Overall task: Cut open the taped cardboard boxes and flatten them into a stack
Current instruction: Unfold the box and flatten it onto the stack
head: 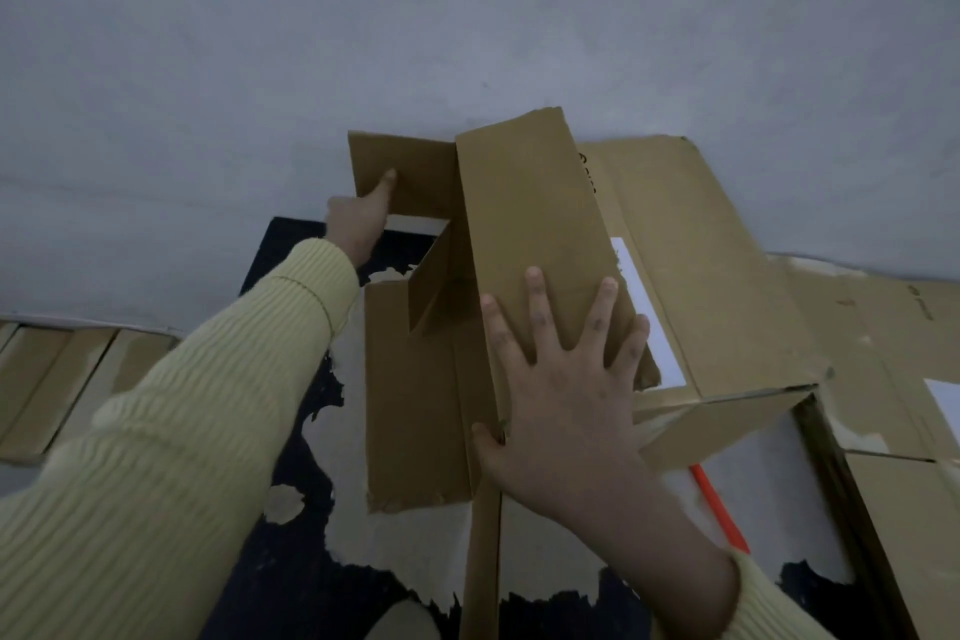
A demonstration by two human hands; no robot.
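The half-collapsed brown cardboard box (535, 213) lies in the middle, on a black surface with torn white patches (291, 509). Its long top panel rises in a ridge and its flaps are spread open. The left hand (358, 224) holds the far flap (410, 172) at its left edge. The grip is clamped there, with the thumb on top and the other fingers hidden behind the cardboard. The right hand (566, 405) lies flat on the near end of the long panel. Its fingers are straight and wide apart and they hold nothing.

Beyond the far edge of the box there is only a plain grey floor (467, 16), so the room is open on that side.

A white label (649, 322) is stuck on the right face of the box, partly under the raised panel, and no text shows on it. The small black print (587, 172) near the far end is too small to read.

Flattened brown cardboard sheets (883, 353) touch the box on the right side. A thin orange-red stick (719, 509) lies just beside the right wrist. More brown cardboard pieces (52, 374) lie at the left edge, well apart from the box.
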